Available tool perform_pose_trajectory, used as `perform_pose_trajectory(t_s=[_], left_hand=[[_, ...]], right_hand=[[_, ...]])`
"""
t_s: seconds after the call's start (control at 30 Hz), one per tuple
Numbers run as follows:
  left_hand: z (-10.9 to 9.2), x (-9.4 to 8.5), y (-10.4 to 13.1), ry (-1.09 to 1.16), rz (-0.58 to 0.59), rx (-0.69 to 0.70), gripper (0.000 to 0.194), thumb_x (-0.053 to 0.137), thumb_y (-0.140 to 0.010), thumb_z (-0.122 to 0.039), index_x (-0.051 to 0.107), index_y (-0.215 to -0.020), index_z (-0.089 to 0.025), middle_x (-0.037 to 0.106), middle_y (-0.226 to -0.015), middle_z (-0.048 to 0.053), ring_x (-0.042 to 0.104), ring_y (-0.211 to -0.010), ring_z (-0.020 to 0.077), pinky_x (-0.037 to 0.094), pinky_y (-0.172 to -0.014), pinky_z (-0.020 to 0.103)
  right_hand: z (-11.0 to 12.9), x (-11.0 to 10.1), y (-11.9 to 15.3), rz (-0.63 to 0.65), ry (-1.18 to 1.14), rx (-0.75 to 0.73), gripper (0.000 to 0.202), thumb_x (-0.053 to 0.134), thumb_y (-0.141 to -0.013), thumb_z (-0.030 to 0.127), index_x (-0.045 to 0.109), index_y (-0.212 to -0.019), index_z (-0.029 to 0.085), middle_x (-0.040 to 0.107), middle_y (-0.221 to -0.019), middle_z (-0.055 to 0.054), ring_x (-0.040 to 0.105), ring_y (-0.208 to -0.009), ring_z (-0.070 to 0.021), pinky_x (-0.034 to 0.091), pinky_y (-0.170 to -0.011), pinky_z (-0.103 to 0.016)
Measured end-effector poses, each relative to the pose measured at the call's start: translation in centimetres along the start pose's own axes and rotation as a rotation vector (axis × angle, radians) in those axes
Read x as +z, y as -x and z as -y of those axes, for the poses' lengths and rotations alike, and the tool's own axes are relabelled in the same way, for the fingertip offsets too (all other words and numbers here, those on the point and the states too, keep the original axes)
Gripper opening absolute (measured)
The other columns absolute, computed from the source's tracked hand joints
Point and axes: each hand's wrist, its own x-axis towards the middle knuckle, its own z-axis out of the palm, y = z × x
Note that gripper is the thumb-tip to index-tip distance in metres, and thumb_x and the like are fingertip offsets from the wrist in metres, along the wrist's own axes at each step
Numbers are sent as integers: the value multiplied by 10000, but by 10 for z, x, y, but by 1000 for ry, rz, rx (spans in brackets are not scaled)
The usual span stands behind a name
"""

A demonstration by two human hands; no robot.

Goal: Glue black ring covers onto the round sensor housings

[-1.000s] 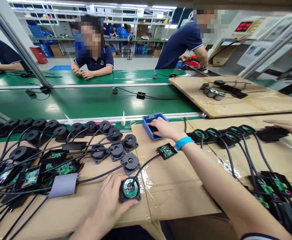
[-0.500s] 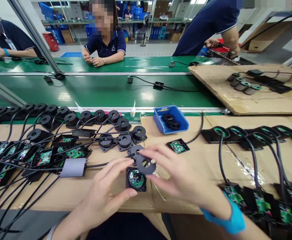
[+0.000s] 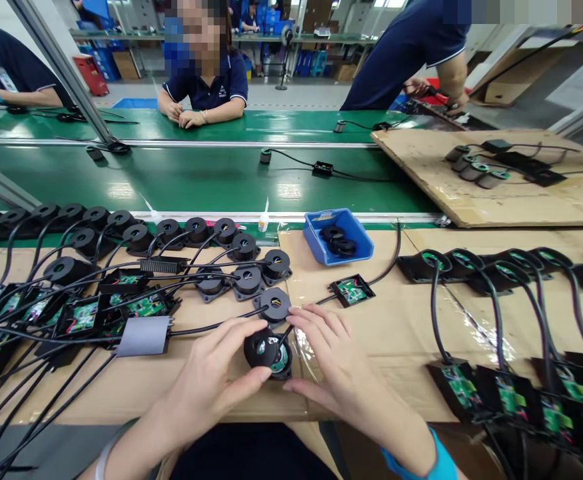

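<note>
My left hand (image 3: 221, 367) grips a black ring-shaped cover (image 3: 257, 348) between thumb and fingers, tilted over the left part of a square black housing (image 3: 285, 368). Inside that housing a round green circuit board partly shows. My right hand (image 3: 328, 353) is curved at the housing's right side, thumb by its lower corner and fingers spread apart from the thumb; any contact there is unclear. A black cable runs up from the housing behind my right fingers, toward a small open box with a green board (image 3: 354, 291). Just beyond stands a capped round housing (image 3: 275, 305).
A blue bin (image 3: 338, 237) holds several black rings. Rows of capped housings and wired boxes (image 3: 84, 313) crowd the left; uncovered housings (image 3: 436, 263) with cables line the right. A small white bottle (image 3: 264, 217) stands near the green conveyor (image 3: 181, 180). Other people sit or stand beyond.
The black ring has gone from my right hand to my left and now sits over the housing. My right hand has moved down to the housing's right side.
</note>
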Motion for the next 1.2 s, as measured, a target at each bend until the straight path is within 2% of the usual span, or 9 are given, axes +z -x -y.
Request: perform_pose_trajectory(t_s=[0.07, 0.2, 0.3, 0.4, 0.5, 0.67, 0.83, 1.0, 1.2], left_hand=[[0, 4, 1, 66, 62, -74, 381, 626, -937, -255, 553, -1309, -208, 672, -1259, 89, 651, -1174, 227, 567, -999, 348], [1, 14, 4, 154, 87, -147, 347, 620, -938, -270, 561, -1274, -209, 683, -1216, 94, 675, -1105, 229, 580, -977, 368], [2, 17, 6, 142, 64, -144, 349, 639, -923, -267, 564, -1259, -214, 692, -1182, 82, 685, -1071, 222, 593, -948, 352], [4, 16, 7, 97, 70, -105, 377, 645, -921, -249, 550, -1285, -221, 686, -1202, 76, 676, -1105, 218, 589, -959, 339], [6, 14, 5, 21, 72, -28, 402, 628, -942, -237, 537, -1333, -225, 669, -1254, 84, 657, -1163, 225, 569, -1007, 352], [6, 14, 1, -149, 72, 120, 381, 539, -998, -238, 529, -1374, -178, 617, -1331, 128, 615, -1239, 222, 539, -1055, 345], [2, 15, -2, -217, 83, 191, 281, 534, -998, -203, 605, -1265, -152, 656, -1305, 137, 623, -1235, 240, 553, -1044, 364], [1, 16, -2, -222, 64, 204, 210, 538, -997, -186, 679, -1153, -188, 635, -1339, 149, 659, -1188, 240, 599, -973, 350], [4, 17, -4, -180, 41, 233, 184, 560, -990, -187, 688, -1121, -202, 668, -1254, 137, 666, -1138, 221, 624, -916, 340]], right_hand=[[-2, 6, 6, -19, 101, -3, 810, 887, -658, 378, 474, -1304, 115, 617, -1234, -203, 550, -1166, -422, 490, -937, -680], [-2, 18, 14, -134, 123, 13, 468, 724, -843, 368, 535, -1195, 124, 616, -1086, -167, 583, -1083, -346, 429, -1002, -705], [1, 24, 18, -224, 70, 33, 291, 607, -936, 355, 557, -1132, 146, 576, -971, -111, 599, -923, -252, 503, -975, -611], [4, 28, 23, -277, 50, 86, 212, 616, -941, 321, 581, -1074, 160, 542, -916, -86, 573, -851, -225, 580, -793, -465], [7, 31, 26, -322, 43, 134, 201, 629, -940, 315, 603, -1077, 170, 536, -926, -89, 569, -838, -220, 562, -699, -395], [11, 34, 27, -364, 40, 143, 188, 625, -950, 293, 600, -1087, 167, 545, -932, -91, 570, -856, -221, 550, -728, -406], [12, 37, 28, -425, 38, 142, 168, 640, -940, 248, 602, -1080, 165, 548, -923, -84, 577, -836, -211, 540, -728, -409], [12, 40, 30, -430, 34, 153, 150, 648, -931, 218, 612, -1061, 153, 544, -921, -85, 571, -827, -208, 526, -724, -416], [12, 42, 31, -446, 21, 158, 136, 647, -934, 217, 614, -1048, 151, 536, -914, -81, 570, -808, -200, 517, -710, -423]])
